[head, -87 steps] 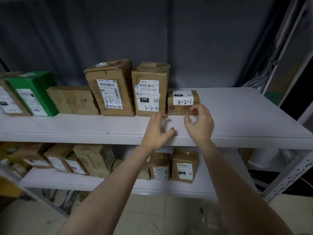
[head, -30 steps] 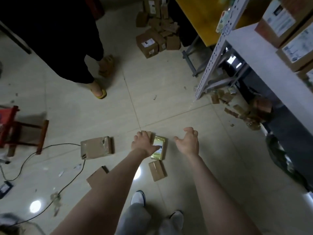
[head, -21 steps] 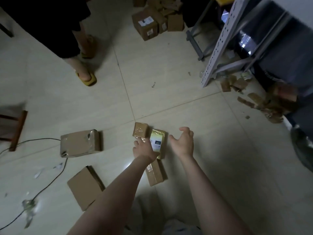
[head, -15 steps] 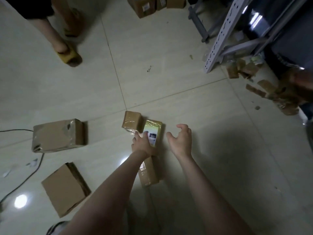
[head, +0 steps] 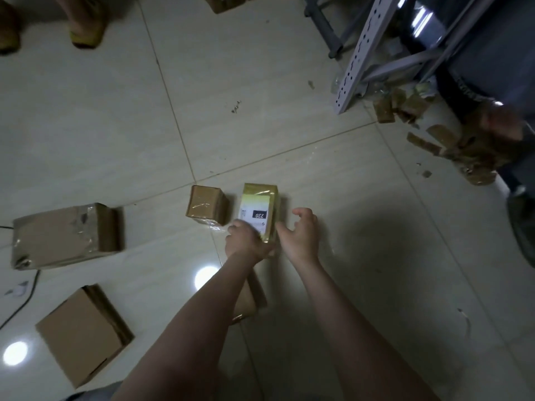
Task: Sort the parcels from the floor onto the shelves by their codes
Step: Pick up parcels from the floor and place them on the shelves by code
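Head view shows the yellow parcel (head: 258, 211) lying on the floor (head: 115, 117) beside a small brown box (head: 206, 209), left hand (head: 246, 241) touching its near end, right hand (head: 299, 234) open beside it; both hands should squeeze its sides, lift, then read the code.

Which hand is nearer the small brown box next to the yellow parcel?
Left. The left hand lies just below the small brown box, on the yellow parcel's near corner; the right hand is beyond that parcel.
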A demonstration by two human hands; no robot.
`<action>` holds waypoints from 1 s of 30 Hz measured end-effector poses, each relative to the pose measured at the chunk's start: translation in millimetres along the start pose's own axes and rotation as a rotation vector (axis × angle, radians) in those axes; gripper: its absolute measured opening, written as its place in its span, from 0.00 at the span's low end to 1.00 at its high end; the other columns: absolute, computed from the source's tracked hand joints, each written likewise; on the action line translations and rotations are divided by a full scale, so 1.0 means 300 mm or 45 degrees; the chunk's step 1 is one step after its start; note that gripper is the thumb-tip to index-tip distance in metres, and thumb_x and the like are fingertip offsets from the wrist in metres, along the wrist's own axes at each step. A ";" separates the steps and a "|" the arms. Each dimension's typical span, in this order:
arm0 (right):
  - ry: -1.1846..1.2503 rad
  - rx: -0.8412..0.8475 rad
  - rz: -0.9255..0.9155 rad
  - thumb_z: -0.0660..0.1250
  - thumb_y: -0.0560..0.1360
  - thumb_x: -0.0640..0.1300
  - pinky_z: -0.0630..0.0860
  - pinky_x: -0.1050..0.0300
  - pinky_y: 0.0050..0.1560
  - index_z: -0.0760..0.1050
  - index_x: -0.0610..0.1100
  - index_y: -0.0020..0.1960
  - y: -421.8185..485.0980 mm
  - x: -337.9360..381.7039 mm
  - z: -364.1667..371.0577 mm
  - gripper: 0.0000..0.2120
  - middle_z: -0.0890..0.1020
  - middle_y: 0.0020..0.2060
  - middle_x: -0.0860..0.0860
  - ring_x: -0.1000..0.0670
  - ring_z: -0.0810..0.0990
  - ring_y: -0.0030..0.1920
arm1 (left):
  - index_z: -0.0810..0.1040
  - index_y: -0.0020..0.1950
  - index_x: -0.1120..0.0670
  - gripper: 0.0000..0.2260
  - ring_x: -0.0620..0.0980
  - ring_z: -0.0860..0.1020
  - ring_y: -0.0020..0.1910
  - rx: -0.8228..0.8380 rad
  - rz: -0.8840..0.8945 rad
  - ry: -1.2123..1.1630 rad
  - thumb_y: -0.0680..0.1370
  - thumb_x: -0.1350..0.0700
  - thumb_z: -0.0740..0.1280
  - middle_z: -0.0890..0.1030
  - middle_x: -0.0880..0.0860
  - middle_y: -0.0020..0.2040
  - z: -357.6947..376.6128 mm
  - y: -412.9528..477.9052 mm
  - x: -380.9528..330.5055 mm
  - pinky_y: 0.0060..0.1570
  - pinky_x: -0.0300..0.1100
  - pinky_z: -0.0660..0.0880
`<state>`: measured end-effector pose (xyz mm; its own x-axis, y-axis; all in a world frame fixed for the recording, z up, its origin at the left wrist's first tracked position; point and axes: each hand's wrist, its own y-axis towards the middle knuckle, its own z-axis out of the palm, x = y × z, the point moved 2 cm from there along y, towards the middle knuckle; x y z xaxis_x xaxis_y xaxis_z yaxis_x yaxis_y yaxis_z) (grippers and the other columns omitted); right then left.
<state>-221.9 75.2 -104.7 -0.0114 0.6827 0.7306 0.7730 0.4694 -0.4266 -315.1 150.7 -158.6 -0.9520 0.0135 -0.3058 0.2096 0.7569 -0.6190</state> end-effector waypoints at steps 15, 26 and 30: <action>0.708 -0.268 0.130 0.73 0.72 0.39 0.79 0.58 0.50 0.72 0.50 0.53 -0.502 0.747 -0.767 0.15 0.82 0.54 0.48 0.52 0.83 0.52 | 0.69 0.61 0.59 0.30 0.58 0.73 0.52 -0.323 0.699 -0.459 0.66 0.41 0.63 0.74 0.56 0.54 -0.855 -0.926 -0.607 0.49 0.48 0.72; 1.240 -0.545 -0.129 0.72 0.72 0.35 0.80 0.58 0.48 0.69 0.43 0.67 -1.081 1.248 -1.299 0.26 0.84 0.56 0.48 0.50 0.84 0.55 | 0.61 0.72 0.55 0.43 0.42 0.64 0.61 -0.269 1.154 -0.697 0.64 0.42 0.77 0.67 0.44 0.59 -1.431 -1.655 -0.796 0.57 0.36 0.65; 1.466 -0.697 -0.131 0.73 0.66 0.43 0.80 0.49 0.55 0.67 0.44 0.71 -1.361 1.350 -1.342 0.35 0.83 0.57 0.46 0.46 0.83 0.56 | 0.58 0.75 0.54 0.47 0.46 0.64 0.69 -0.146 1.300 -0.729 0.64 0.43 0.78 0.67 0.48 0.67 -1.566 -1.871 -0.736 0.67 0.44 0.68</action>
<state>-286.9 -65.2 580.1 0.2548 -0.3488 0.9019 0.9635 0.0125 -0.2674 -327.2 29.8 596.1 -0.1087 0.3744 -0.9209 0.7682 0.6195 0.1612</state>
